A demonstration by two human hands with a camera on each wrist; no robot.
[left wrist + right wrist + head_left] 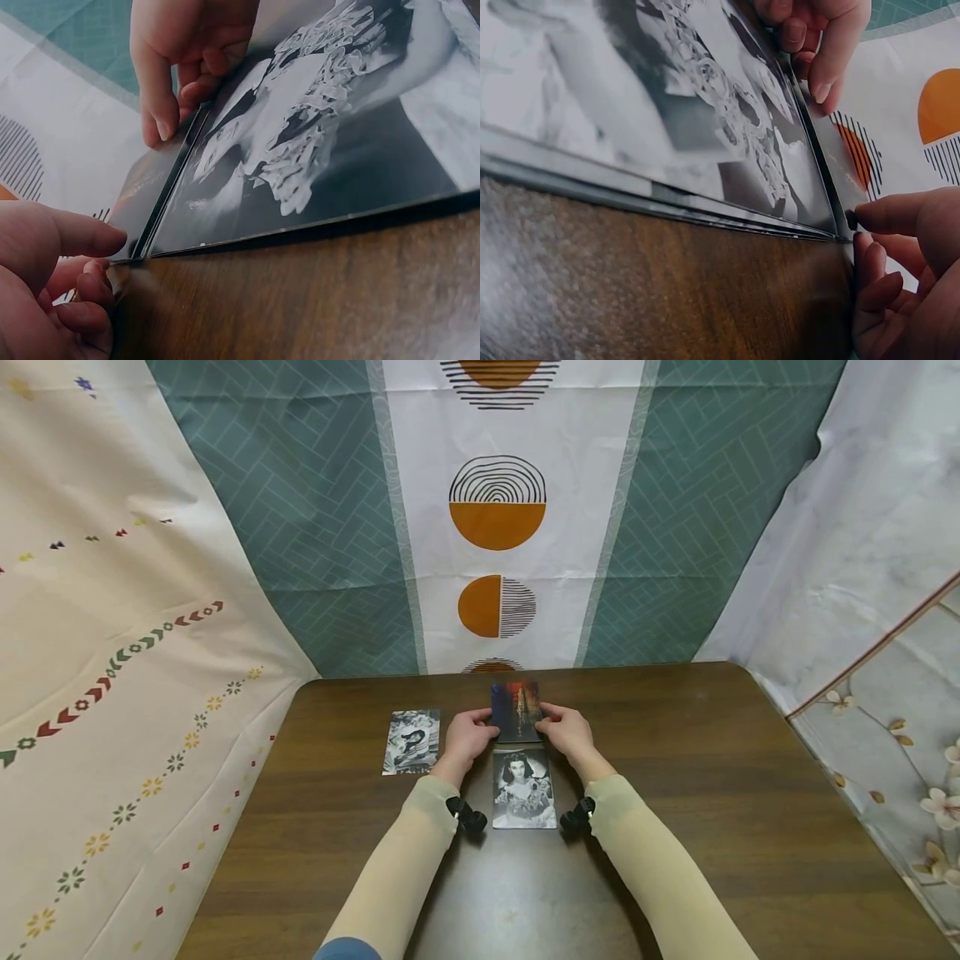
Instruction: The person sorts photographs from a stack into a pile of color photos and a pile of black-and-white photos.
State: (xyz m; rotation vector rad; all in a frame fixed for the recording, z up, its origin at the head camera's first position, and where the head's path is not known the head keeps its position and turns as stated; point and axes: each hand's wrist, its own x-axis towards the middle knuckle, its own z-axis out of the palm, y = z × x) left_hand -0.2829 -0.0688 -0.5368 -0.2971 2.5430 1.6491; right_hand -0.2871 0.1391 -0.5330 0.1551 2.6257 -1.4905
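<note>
A dark colourful card (516, 710) lies flat at the back middle of the brown table (720, 827). My left hand (486, 725) pinches its near left corner and my right hand (547, 720) pinches its near right corner, thumbs on top and fingers curled. Just in front of it lies a black-and-white portrait card (523, 789), edge to edge with it. In the left wrist view my left hand (101, 255) meets the dark card (150, 195) at its corner beside the portrait card (315, 150). The right wrist view shows my right hand (862, 229) at the opposite corner of the dark card (840, 157).
Another black-and-white photo (411, 741) lies to the left of my left hand. Patterned cloth backdrops (495, 527) hang behind and on both sides of the table. Small black wrist cameras (467, 816) sit on both sleeves.
</note>
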